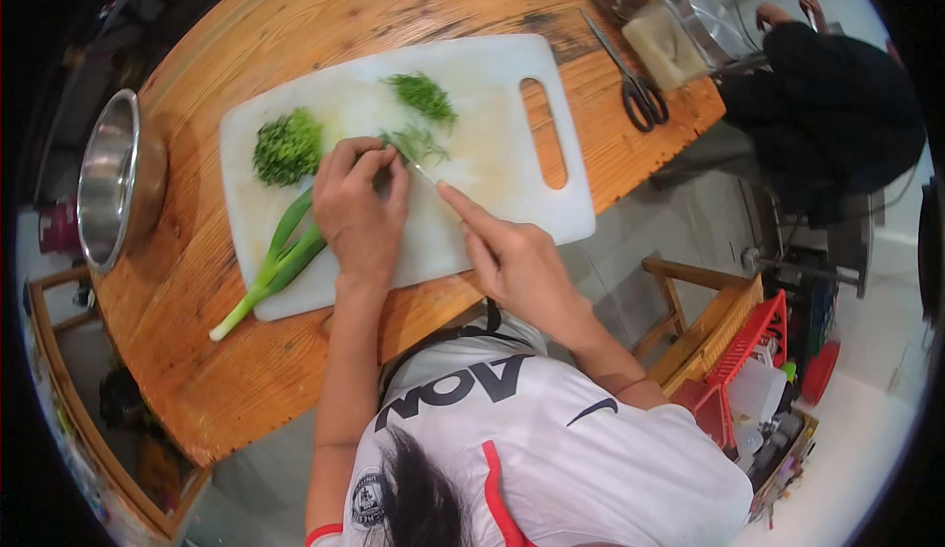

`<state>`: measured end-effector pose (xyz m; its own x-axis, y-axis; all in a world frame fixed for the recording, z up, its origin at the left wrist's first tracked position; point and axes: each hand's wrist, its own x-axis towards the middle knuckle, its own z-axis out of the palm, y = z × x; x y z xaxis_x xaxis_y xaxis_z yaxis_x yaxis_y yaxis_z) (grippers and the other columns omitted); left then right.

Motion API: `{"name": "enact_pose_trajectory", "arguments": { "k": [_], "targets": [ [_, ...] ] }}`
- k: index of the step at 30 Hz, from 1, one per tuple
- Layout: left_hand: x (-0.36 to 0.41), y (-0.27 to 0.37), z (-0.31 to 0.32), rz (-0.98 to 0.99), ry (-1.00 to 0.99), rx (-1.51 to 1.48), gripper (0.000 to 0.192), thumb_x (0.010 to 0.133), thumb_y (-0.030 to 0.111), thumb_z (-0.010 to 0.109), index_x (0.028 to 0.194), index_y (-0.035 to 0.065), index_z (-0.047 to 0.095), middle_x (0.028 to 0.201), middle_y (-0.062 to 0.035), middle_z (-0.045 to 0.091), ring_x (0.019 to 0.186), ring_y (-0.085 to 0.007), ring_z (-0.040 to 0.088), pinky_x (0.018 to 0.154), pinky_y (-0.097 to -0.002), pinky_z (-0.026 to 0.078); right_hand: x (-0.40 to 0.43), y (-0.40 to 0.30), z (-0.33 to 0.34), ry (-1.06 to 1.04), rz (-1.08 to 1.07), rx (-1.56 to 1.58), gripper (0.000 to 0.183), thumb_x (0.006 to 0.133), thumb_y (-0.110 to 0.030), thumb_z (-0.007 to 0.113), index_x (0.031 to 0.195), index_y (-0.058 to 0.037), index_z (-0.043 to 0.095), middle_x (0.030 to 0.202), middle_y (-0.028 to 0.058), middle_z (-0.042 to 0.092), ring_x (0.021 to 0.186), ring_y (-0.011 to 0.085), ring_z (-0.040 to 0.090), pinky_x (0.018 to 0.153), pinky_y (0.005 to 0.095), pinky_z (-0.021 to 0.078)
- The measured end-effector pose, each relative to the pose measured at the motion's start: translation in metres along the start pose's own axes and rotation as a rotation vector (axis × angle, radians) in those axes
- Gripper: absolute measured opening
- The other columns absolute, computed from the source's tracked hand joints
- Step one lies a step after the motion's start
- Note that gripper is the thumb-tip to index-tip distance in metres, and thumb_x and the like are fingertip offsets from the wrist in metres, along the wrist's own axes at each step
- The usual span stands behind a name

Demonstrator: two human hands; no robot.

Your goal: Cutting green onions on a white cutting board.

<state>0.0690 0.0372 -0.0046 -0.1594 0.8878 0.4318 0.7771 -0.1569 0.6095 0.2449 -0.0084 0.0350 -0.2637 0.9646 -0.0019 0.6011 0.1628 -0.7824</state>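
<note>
My left hand (pixel 362 207) presses the green top of a spring onion (pixel 291 259) onto a white plastic cutting board (pixel 487 185). The onion's pale root end sticks out past the board's near left edge. In my right hand (pixel 517 259) is a knife (pixel 419 168), its handle hidden by my fingers and its blade tip close to my left fingertips. Thin green shreds (pixel 417 141) lie just beyond the blade, with a second pile of shreds (pixel 422 96) behind them. Finely chopped greens (pixel 288 147) sit in a heap on the board's left side.
A steel bowl (pixel 111 181) stands at the wooden table's (pixel 184 370) left. Black-handled scissors (pixel 638 96) lie to the right, beside a block-shaped pale package (pixel 664 45). Another person in dark clothes (pixel 827 119) is beyond the right edge. A red dish rack (pixel 746 340) is at lower right.
</note>
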Motion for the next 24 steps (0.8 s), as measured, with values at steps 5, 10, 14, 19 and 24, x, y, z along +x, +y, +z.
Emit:
{"name": "enact_pose_trajectory", "arguments": {
  "k": [5, 10, 14, 19, 24],
  "targets": [
    [0.004, 0.006, -0.003, 0.004, -0.029, 0.064, 0.009, 0.083, 0.008, 0.076, 0.090, 0.0030, 0.076, 0.099, -0.0054, 0.072, 0.093, -0.0270, 0.067, 0.082, -0.0370, 0.052, 0.000, -0.002, 0.001, -0.057, -0.027, -0.048, 0.056, 0.094, -0.003, 0.060, 0.148, -0.0086, 0.051, 0.073, 0.0210, 0.066, 0.064, 0.0383, 0.067, 0.059, 0.0481, 0.0526],
    [0.005, 0.007, 0.000, 0.009, -0.028, 0.093, 0.008, 0.081, 0.008, 0.076, 0.087, 0.0031, 0.074, 0.095, -0.0052, 0.069, 0.092, -0.0270, 0.065, 0.082, -0.0392, 0.051, 0.033, 0.005, 0.022, 0.006, -0.152, -0.105, 0.055, 0.093, -0.004, 0.060, 0.148, -0.0040, 0.050, 0.071, 0.0213, 0.066, 0.065, 0.0382, 0.067, 0.059, 0.0489, 0.0519],
    [0.005, 0.001, 0.001, -0.024, 0.012, 0.028, 0.008, 0.081, 0.008, 0.077, 0.087, 0.0037, 0.074, 0.094, -0.0059, 0.070, 0.089, -0.0275, 0.065, 0.080, -0.0386, 0.052, 0.018, 0.003, 0.012, 0.003, -0.107, -0.060, 0.055, 0.093, -0.003, 0.059, 0.147, -0.0058, 0.052, 0.071, 0.0235, 0.065, 0.065, 0.0406, 0.066, 0.060, 0.0497, 0.0523],
    [0.004, 0.000, 0.005, 0.002, 0.033, -0.033, 0.007, 0.081, 0.008, 0.077, 0.086, 0.0044, 0.074, 0.093, -0.0061, 0.070, 0.087, -0.0276, 0.065, 0.078, -0.0383, 0.052, 0.000, -0.006, -0.010, -0.007, 0.034, 0.038, 0.050, 0.094, -0.002, 0.059, 0.144, -0.0097, 0.057, 0.069, 0.0253, 0.061, 0.061, 0.0406, 0.064, 0.061, 0.0483, 0.0503],
    [0.003, -0.001, 0.006, 0.017, 0.030, -0.030, 0.006, 0.080, 0.007, 0.076, 0.084, 0.0048, 0.073, 0.091, -0.0055, 0.068, 0.085, -0.0276, 0.064, 0.077, -0.0396, 0.051, 0.002, -0.003, 0.000, 0.004, -0.002, 0.023, 0.049, 0.095, -0.002, 0.060, 0.143, -0.0094, 0.058, 0.068, 0.0242, 0.061, 0.058, 0.0384, 0.063, 0.059, 0.0458, 0.0496]
  ]
}}
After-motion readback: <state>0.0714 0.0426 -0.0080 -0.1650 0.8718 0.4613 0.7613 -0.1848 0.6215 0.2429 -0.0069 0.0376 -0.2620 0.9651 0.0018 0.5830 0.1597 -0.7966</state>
